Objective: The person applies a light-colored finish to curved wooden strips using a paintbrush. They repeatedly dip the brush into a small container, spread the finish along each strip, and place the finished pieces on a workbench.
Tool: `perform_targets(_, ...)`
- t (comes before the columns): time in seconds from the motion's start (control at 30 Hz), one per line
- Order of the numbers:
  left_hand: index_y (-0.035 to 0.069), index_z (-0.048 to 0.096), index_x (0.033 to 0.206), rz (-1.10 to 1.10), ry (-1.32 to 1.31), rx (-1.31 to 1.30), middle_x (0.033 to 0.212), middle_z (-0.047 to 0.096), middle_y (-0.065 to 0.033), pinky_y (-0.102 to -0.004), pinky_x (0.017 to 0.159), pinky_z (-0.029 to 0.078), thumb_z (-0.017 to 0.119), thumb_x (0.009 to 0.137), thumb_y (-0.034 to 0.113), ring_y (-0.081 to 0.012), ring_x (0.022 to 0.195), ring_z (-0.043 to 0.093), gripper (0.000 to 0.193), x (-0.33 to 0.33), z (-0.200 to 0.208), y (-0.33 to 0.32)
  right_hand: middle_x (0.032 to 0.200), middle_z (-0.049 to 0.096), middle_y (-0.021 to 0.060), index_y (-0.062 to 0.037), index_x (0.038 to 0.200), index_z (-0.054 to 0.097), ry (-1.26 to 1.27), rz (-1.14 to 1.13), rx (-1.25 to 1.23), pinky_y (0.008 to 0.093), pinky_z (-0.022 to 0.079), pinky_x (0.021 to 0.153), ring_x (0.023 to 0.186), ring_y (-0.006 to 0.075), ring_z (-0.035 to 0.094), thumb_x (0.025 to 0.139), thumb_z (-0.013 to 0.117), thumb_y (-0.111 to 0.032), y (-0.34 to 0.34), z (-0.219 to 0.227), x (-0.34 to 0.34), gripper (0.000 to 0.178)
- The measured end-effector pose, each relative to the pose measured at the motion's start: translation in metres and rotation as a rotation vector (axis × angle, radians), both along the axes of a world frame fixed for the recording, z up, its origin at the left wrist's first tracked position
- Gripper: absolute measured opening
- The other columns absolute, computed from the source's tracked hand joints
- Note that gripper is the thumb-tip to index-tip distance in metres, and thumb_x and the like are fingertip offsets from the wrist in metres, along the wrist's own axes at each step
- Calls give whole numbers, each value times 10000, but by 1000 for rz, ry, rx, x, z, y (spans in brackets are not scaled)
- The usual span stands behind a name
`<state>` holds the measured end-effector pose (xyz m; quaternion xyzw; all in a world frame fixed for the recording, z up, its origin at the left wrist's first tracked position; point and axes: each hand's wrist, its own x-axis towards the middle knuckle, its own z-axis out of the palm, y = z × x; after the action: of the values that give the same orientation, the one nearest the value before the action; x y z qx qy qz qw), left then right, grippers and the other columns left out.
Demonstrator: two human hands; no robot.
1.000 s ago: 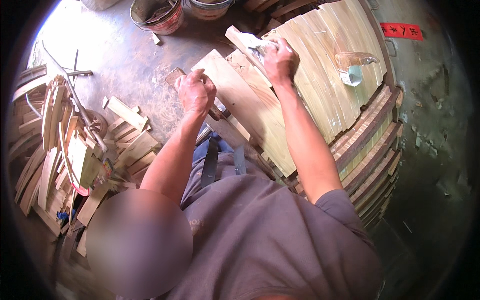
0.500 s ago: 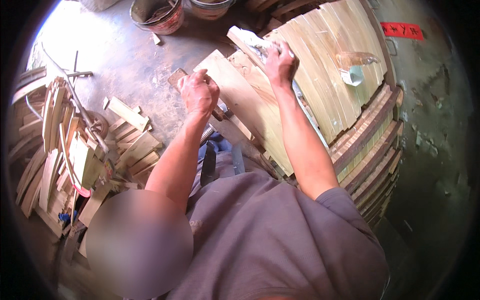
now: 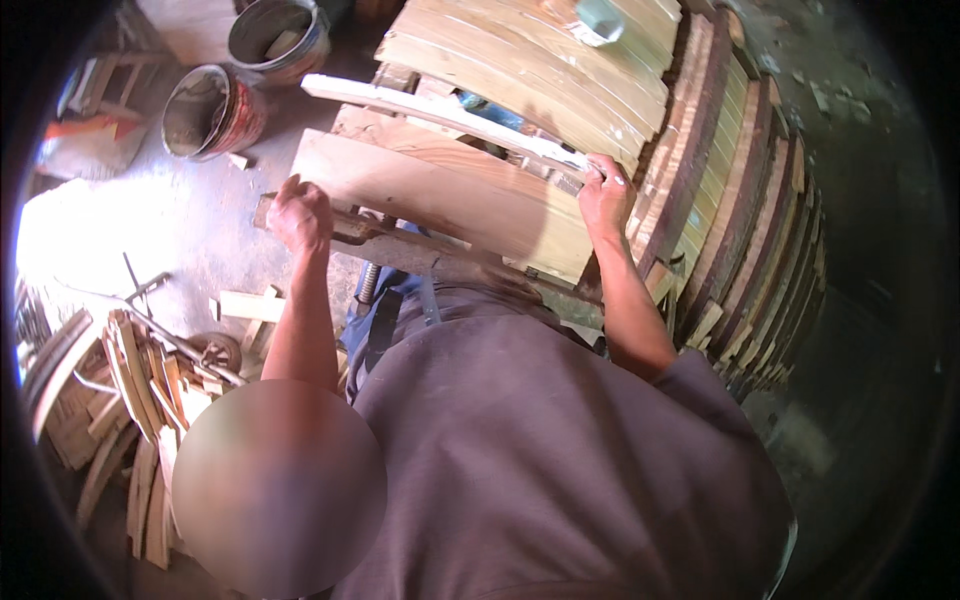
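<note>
A narrow wooden board [image 3: 420,106] lies across the work, its upper edge coated in white paste. At that board's right end is my right hand [image 3: 606,200], closed with bent fingers over the edge and white smears on the fingertips. Nearer to me, a wide pale plank [image 3: 430,190] lies flat. My left hand [image 3: 300,215] is closed, knuckles up, at the left end of a dark wooden beam [image 3: 385,242] that runs along my waist. What its fingers hold, if anything, is hidden beneath the hand.
A panel of joined pale boards [image 3: 530,60] lies beyond, with a light cup-like roll [image 3: 598,22] on it. Stacked panels [image 3: 745,210] stand to the right. Two buckets [image 3: 212,115] are at the far left, and scrap wood [image 3: 150,400] is heaped at the left.
My right hand has travelled from the board's far left end to its right end, and white paste now runs along the edge. My left hand stays near the beam's end. The view has turned.
</note>
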<state>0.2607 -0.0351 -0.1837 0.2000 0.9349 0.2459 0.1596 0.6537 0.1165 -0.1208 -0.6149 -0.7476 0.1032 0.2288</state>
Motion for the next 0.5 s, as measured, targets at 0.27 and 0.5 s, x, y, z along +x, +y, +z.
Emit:
perform_targets(0.27, 66, 702, 1166, -81, -5, -96, 1057, 718, -174, -392, 934, 494, 562, 831, 252, -316, 1029, 677, 408, -5, -2, 0, 896, 702, 148, -111, 958, 677, -129, -219, -19, 406, 520, 718, 840, 347, 680, 834, 641, -24, -13, 11, 104, 156)
perform_targets(0.5, 41, 700, 1163, -102, -34, -85, 1063, 692, -224, -414, 931, 483, 552, 814, 235, -351, 1015, 657, 426, -18, -25, -7, 936, 675, 168, -121, 989, 649, -305, -429, -98, 464, 508, 718, 841, 383, 661, 851, 640, -66, -20, 11, 142, 149)
